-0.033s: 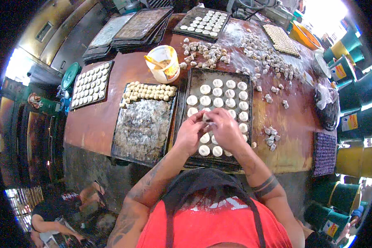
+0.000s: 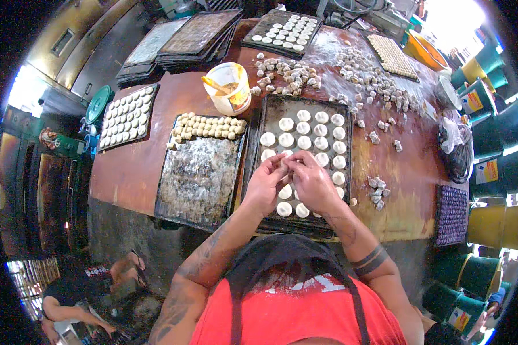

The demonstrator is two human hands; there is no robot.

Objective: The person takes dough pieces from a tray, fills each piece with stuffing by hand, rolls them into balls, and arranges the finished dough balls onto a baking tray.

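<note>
My left hand point(image 2: 265, 183) and my right hand point(image 2: 312, 179) meet over a dark baking tray point(image 2: 270, 106). Between their pinched fingertips is a small piece of pale dough point(image 2: 288, 154), mostly covered by the fingers. Rows of flattened white dough rounds point(image 2: 304, 142) lie on the tray beneath, and my hands hide some of them. Left of it lies a floured tray point(image 2: 196, 178), with small dough balls point(image 2: 210, 126) packed along its far end. Behind that tray stands a white tub point(image 2: 229, 77) with a yellow-handled utensil point(image 2: 214, 86) in it.
Brownish filling lumps point(image 2: 380, 83) are scattered over the table's far right, with a small pile point(image 2: 378, 192) nearer me. Filled trays point(image 2: 128, 118) and stacked trays point(image 2: 198, 37) line the left and back. A person point(image 2: 81, 293) is at lower left.
My fingertips have closed further together around the dough, which now shows only as a small pale bit at their tips. The trays and dough rounds have stayed put.
</note>
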